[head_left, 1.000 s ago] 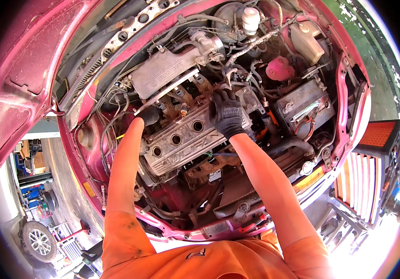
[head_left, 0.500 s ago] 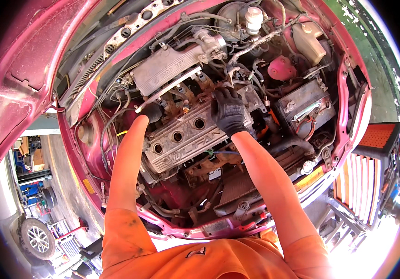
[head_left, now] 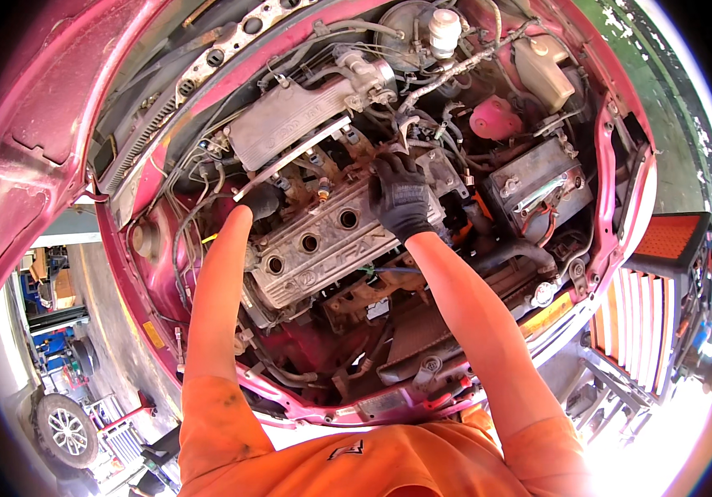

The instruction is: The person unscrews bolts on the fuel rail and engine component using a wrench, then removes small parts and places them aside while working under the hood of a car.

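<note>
Both my hands wear black gloves and reach into a car's engine bay. My right hand [head_left: 400, 197] lies over the right end of the grey metal valve cover [head_left: 335, 250], its fingers curled over the far edge. My left hand [head_left: 263, 201] is at the cover's far left corner, by the lower end of a long silver metal bar [head_left: 294, 157]. The left fingers are hidden behind the wrist and nearby parts. Round holes line the cover's top. Between my hands stands a small connector with an orange band [head_left: 323, 190]. Beyond the bar sits the ribbed intake manifold [head_left: 289, 124].
At the right of the bay are a battery [head_left: 530, 184], a pink round cap [head_left: 495, 118] and a beige reservoir [head_left: 544, 74]. The raised pink hood [head_left: 45, 124] stands at left. A tool cabinet [head_left: 639, 327] is outside at right, a wheel [head_left: 67, 431] at lower left.
The whole view has shifted slightly, so the engine appears a little further left. Both hands stay at nearly the same places on the engine.
</note>
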The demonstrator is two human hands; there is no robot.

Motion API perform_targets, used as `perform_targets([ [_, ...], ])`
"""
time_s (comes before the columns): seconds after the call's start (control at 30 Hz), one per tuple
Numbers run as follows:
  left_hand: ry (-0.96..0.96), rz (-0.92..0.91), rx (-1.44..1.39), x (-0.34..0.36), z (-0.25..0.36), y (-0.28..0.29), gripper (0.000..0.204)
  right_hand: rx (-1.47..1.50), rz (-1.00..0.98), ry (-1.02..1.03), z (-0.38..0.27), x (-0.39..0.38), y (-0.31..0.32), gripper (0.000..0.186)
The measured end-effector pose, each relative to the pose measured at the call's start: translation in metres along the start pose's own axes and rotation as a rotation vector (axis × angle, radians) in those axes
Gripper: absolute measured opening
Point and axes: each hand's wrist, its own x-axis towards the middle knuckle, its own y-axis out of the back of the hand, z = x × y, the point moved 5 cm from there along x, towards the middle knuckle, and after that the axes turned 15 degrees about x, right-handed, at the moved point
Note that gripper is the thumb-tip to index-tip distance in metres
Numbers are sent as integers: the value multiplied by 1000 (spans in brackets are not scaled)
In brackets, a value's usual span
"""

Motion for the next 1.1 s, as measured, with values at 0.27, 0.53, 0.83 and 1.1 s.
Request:
perform_targets([
  [0.27,114,-23,-294,-1,-7,-5,26,-17,-18,7,-2,1,-1,25],
  [0.53,301,-33,-6,18,3,-108,35,1,2,25,-13,2,-4,25],
  [0.83,647,115,-544,5,-10,-21,16,-18,-14,13,-1,1,-3,30],
  [1.1,-72,-19,741,-6,15,-25,15,-38,-23,-1,-7,1,-8,27],
])
